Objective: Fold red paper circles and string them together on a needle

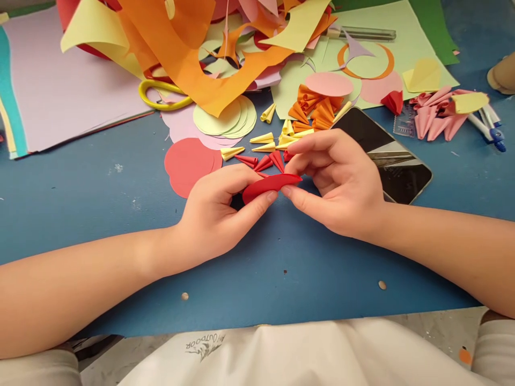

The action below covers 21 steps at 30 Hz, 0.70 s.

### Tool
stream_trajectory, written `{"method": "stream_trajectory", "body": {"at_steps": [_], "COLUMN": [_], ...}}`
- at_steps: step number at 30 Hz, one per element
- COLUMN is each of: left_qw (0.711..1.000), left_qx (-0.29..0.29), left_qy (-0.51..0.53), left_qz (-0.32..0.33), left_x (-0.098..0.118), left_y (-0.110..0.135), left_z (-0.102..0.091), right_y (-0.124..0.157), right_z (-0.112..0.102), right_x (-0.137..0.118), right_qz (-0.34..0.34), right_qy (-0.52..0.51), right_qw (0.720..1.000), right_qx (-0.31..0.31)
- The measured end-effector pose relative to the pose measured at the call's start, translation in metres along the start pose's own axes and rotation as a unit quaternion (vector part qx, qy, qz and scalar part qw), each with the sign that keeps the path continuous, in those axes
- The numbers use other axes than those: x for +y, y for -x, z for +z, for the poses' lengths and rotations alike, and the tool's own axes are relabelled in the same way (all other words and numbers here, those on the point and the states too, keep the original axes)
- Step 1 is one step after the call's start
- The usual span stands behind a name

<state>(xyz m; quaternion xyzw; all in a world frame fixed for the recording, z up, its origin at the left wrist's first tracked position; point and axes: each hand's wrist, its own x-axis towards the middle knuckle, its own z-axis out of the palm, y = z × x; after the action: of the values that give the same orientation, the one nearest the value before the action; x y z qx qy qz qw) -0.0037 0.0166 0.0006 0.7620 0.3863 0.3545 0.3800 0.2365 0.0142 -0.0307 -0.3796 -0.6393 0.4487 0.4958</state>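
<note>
The left hand is clamping a red paper piece between thumb and fingers, holding it over the near part of the blue bench. The right hand is meeting it there, its thumb touching near the paper's right end and its other fingers curling loosely above; I can't tell whether it is truly gripping. The paper is bowing between the two.

Just past the fingertips, red cones are lying in a cluster, with yellow cones right behind them and orange cones heaping up beyond. Close beside the left hand, flat red discs are overlapping, and pale green discs are stacking behind those. A dark phone is lying just behind the right hand, partly hidden by it.

Farther out past the left hand, a yellow loop handle is poking from under an orange offcut, and lilac sheets are spreading beyond. Well out past the right hand, pink cones are bunching beside white-and-blue pens.
</note>
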Motion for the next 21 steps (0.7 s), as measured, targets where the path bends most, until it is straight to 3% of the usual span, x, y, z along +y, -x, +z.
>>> {"method": "stream_trajectory", "body": {"at_steps": [6,11,16,21], "left_qw": [1.000,1.000,1.000,0.999], "left_qx": [-0.003,-0.008,-0.022,-0.039], "left_qy": [-0.005,-0.007,-0.012,0.010], "left_qz": [-0.027,0.005,0.005,0.012], "left_x": [0.003,0.002,0.001,0.000], "left_y": [0.000,0.000,-0.002,-0.003], "left_z": [-0.003,-0.001,-0.001,-0.003], "right_y": [-0.007,-0.011,-0.008,-0.009], "right_z": [-0.008,-0.012,-0.007,-0.006], "right_x": [0.001,0.004,-0.005,-0.006], "right_qz": [-0.006,-0.003,0.010,0.016], "right_qy": [-0.037,-0.007,0.008,-0.005], "right_qw": [0.999,0.998,1.000,1.000], "right_qx": [0.013,0.065,0.010,0.014]}}
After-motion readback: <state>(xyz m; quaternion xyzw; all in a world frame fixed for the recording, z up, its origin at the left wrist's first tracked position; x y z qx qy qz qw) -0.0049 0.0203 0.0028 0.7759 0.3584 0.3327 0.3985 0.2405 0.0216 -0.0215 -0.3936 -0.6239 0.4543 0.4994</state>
